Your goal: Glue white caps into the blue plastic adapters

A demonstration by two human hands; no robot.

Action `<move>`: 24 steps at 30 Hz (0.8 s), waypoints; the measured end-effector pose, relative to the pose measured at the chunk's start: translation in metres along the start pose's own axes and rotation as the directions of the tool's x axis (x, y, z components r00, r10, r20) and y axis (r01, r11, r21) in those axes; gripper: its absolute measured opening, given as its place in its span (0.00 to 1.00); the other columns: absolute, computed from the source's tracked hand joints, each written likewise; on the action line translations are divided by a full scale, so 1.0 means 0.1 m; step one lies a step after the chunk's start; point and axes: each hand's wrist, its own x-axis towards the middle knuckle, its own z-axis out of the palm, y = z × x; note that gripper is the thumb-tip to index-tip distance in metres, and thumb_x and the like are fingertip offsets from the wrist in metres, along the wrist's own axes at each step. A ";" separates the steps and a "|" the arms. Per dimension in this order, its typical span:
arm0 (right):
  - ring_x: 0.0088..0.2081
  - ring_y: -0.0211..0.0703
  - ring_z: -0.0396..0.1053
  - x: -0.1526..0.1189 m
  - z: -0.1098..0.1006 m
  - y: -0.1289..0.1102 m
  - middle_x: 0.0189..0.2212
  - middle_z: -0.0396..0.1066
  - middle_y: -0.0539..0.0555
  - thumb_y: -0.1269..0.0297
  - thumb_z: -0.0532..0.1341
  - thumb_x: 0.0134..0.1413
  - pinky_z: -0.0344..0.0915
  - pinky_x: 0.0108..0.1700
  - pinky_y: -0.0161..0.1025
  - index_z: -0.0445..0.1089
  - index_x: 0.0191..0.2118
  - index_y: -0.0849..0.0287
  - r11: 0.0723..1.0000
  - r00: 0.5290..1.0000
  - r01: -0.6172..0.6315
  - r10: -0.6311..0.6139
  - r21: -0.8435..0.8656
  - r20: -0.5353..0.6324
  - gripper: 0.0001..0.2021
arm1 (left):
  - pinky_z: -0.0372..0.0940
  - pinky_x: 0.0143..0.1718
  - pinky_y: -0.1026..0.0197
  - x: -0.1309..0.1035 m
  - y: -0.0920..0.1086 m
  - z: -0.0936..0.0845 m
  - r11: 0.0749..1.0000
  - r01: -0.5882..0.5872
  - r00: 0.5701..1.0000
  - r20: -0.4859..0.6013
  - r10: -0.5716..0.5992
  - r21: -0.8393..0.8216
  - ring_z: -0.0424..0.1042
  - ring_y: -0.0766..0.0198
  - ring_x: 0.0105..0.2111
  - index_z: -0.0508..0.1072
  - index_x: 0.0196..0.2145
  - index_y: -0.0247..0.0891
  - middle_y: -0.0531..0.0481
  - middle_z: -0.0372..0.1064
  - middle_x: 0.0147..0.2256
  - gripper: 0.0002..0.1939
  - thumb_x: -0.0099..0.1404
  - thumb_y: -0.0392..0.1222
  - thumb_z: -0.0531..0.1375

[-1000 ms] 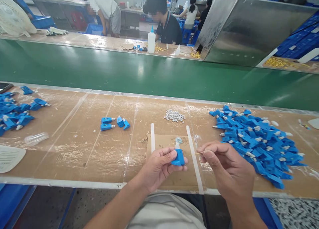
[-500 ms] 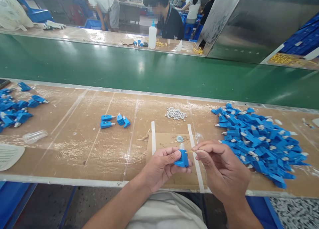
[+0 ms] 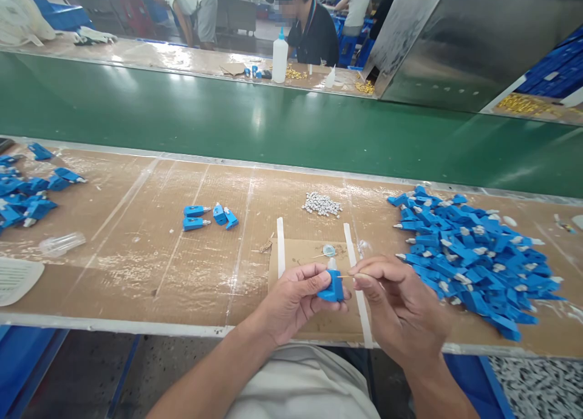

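Between the thumb and fingers of my left hand [image 3: 298, 297] is a blue plastic part [image 3: 333, 287] with a whitish tip pointing up. My right hand [image 3: 401, 306] pinches a thin toothpick-like stick [image 3: 345, 277], whose far end meets the side of the blue part near its top. Under both hands lies a cardboard sheet [image 3: 291, 331] edged by white tape strips. Just beyond the held part sits a small round clear dish [image 3: 328, 250], with another thin stick beside it. Farther off is a small heap of grey-white pellets [image 3: 322, 204].
A large pile of blue parts [image 3: 473, 255] covers the right side. Several more [image 3: 209, 216] lie left of centre, with another group [image 3: 31, 191] at far left. A clear plastic piece [image 3: 62, 243] rests nearby. Beyond runs a green conveyor belt [image 3: 182, 115]; people work behind it.
The view has shifted slightly. Both hands keep their grips on the blue part and the stick, and the stick stays at the part's side. My right hand has moved a little and is slightly blurred.
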 end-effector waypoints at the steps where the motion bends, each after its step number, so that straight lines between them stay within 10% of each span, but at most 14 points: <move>1: 0.36 0.45 0.73 0.00 0.00 0.00 0.31 0.73 0.50 0.75 0.60 0.64 0.68 0.39 0.43 0.68 0.41 0.54 1.000 1.000 0.004 -0.004 0.003 0.014 0.07 | 0.71 0.35 0.69 0.00 0.00 0.00 1.000 -0.003 1.000 0.002 0.003 -0.001 0.77 0.65 0.31 0.76 0.38 0.27 0.41 0.75 0.35 0.11 0.68 0.42 0.64; 8: 0.42 0.47 0.71 -0.02 -0.14 0.09 0.38 0.71 0.54 0.70 0.63 0.64 0.66 0.39 0.42 0.71 0.37 0.55 0.986 0.987 -0.162 0.162 0.043 -0.013 0.04 | 0.72 0.36 0.69 -0.08 0.09 -0.17 0.999 -0.050 0.993 -0.105 0.049 -0.011 0.78 0.65 0.32 0.75 0.39 0.29 0.42 0.77 0.35 0.10 0.66 0.41 0.65; 16: 0.30 0.39 0.63 -0.24 -0.11 0.30 0.35 0.68 0.51 0.61 0.63 0.65 0.61 0.31 0.37 0.72 0.42 0.55 0.938 0.910 -0.327 0.345 -0.114 0.228 0.05 | 0.73 0.35 0.71 -0.12 0.16 -0.40 0.993 -0.122 0.976 -0.183 0.119 -0.004 0.79 0.66 0.33 0.75 0.41 0.29 0.44 0.77 0.35 0.09 0.67 0.40 0.65; 24: 0.31 0.43 0.70 0.53 -0.13 0.81 0.31 0.73 0.51 0.62 0.61 0.64 0.63 0.34 0.39 0.72 0.37 0.57 0.884 0.903 -0.218 0.343 -0.413 0.258 0.06 | 0.72 0.36 0.67 -0.17 0.08 -0.53 0.994 -0.109 0.976 -0.190 0.106 -0.006 0.79 0.64 0.33 0.76 0.40 0.32 0.43 0.79 0.34 0.08 0.67 0.41 0.65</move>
